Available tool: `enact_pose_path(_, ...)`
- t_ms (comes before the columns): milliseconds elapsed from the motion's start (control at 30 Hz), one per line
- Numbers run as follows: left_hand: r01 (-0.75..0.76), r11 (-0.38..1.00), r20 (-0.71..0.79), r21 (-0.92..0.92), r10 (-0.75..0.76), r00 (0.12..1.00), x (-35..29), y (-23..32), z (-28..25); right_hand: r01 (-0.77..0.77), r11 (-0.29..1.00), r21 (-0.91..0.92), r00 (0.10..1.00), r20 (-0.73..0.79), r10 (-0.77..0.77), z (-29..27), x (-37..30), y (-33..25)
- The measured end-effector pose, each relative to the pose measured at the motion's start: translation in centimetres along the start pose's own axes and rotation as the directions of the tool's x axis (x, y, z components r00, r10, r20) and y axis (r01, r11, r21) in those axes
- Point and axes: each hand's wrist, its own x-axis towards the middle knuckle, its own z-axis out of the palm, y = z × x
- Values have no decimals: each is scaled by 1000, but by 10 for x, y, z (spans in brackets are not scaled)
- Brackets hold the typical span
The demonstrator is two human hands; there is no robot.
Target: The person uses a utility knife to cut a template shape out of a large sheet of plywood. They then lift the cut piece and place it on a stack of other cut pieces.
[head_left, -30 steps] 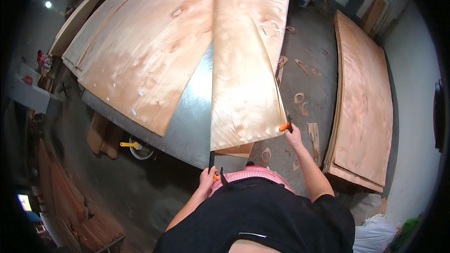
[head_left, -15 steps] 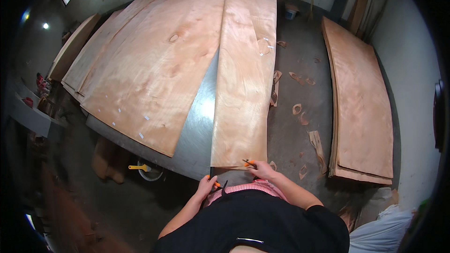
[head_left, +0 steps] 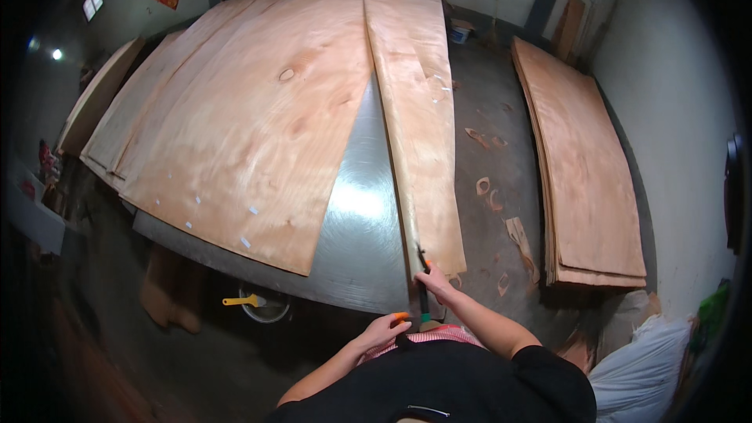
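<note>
My right hand (head_left: 435,279) is closed at the near end of a narrow veneer sheet (head_left: 440,219), gripping a slim dark tool (head_left: 421,254) whose tip points away from me. Below that hand a black bar with a green end (head_left: 425,316) runs toward my waist; whether it belongs to the tool I cannot tell. The sheet's left edge is raised and curled along its length. In front of my waist, just off the table's near edge, my left hand (head_left: 379,332) has its fingers pinched together; what they hold, if anything, is hidden. Orange covers show on fingers of both hands.
A wide veneer sheet (head_left: 258,141) covers much of the metal-topped table (head_left: 362,211). A veneer stack (head_left: 583,164) stands to the right, with scraps (head_left: 521,244) on the floor between. A yellow-handled scraper (head_left: 241,300) rests on a round container (head_left: 266,313) below the table.
Both hands have shifted right relative to the table. The narrow sheet's left edge has been lifted and swung right, baring more metal top. The dark tool's tip has turned to point away from me.
</note>
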Motion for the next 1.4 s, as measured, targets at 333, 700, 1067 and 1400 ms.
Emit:
enact_pose_path(333,238,931,-76,-277,-268,960,19,-6,34,138,878,459,990,-39,-136,-111,-23,-10)
enact_pose_path(700,139,974,-36,-177,-148,988,170,74,168,-28,286,958,994,58,-97,-376,-110,64)
enact_pose_path(1067,235,961,10,145,-239,971,313,72,262,223,540,812,962,-272,13,-568,-182,151)
enact_pose_path(1400,580,781,-156,-231,-619,770,481,1,353,257,722,643,868,-483,121,-698,-199,135)
